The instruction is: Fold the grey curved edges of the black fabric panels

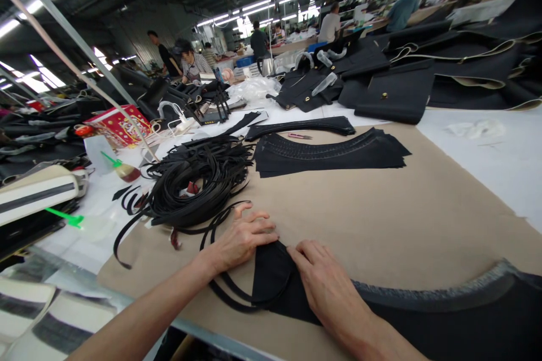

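Note:
A black curved panel [423, 321] lies along the table's near edge, with a rough grey band following its concave upper edge. At the panel's left end, my left hand [243, 240] rests with fingers stretched and somewhat apart, its fingertips on the top corner. My right hand [324, 276] is closed over the same edge just to the right, thumb and fingers pressed together; what lies under them is partly hidden. A narrow black strip [237, 302] loops below my left hand and runs across the panel's left end. More strips lie in a tangled coil [182, 197] beyond my left hand.
Brown paper [423, 208] covers the table. Stacked curved black pieces [330, 152] lie ahead, with small pink-handled snips [300, 136] behind. Glue bottles [127, 171] with green nozzles stand left. A pole [80, 67] rises there. Black bag parts [393, 90] lie at the back; people work beyond.

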Motion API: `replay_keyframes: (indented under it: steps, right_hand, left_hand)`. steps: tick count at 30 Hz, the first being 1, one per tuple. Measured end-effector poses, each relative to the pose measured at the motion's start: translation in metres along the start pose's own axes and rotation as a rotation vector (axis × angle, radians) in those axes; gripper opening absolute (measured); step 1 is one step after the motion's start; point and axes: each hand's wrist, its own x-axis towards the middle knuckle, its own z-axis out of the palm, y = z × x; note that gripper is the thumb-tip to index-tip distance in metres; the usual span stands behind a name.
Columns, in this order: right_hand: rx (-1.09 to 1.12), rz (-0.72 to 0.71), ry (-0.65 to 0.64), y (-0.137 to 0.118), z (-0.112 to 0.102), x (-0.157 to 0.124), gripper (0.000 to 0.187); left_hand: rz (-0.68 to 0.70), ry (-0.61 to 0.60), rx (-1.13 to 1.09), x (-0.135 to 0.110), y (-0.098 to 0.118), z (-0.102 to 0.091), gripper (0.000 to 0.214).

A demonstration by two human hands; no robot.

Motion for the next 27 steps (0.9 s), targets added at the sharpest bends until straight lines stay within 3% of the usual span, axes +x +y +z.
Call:
replay_keyframes:
  steps: [12, 19, 23, 27]
  right_hand:
    - [-0.052, -0.028, -0.024, 0.0, -0.001, 0.0, 0.045]
    - [-0.064, -0.038, -0.024, -0.001, -0.006, 0.0, 0.048]
    - [-0.079, -0.054, 0.021, 0.0, -0.004, 0.001, 0.046]
    - [-0.097, -0.041, 0.076, 0.001, -0.001, -0.001, 0.04]
  left_hand:
    - [0.092, -0.02, 0.183, -0.008, 0.003, -0.007, 0.041]
    - [-0.018, 0.065, 0.186, -0.014, -0.005, -0.014, 0.031]
    - [-0.146, 0.15, -0.001, 0.0, 0.023, -0.014, 0.03]
    - [-0.301, 0.089, -0.351, 0.018, 0.059, -0.006, 0.028]
